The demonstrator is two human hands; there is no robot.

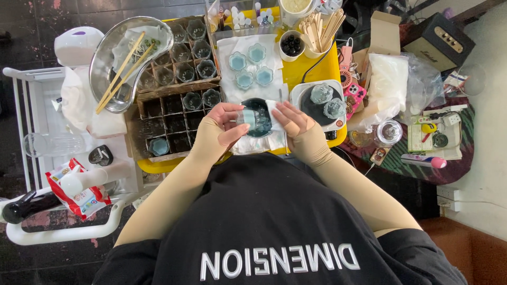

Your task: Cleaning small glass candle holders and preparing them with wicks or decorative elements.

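My left hand (pixel 219 129) grips a small clear glass cup (pixel 247 117) with pale blue filling, tilted over a dark round bowl (pixel 262 108). The bowl sits on white paper towel (pixel 248 141) on a yellow table (pixel 309 71). My right hand (pixel 292 120) lies on the towel at the bowl's right rim, fingers loosely spread and holding nothing. Both forearms wear beige sleeves. Three flower-shaped cups (pixel 248 66) with blue filling stand on the towel just beyond the bowl.
A cardboard divider crate (pixel 174 89) of empty glass cups sits at left, with a metal bowl holding chopsticks (pixel 127 58) on it. At right, a small scale (pixel 322 103) carries two clear cups. Wooden sticks (pixel 319 29), a cup of dark beads (pixel 291 45) and cluttered bags lie behind.
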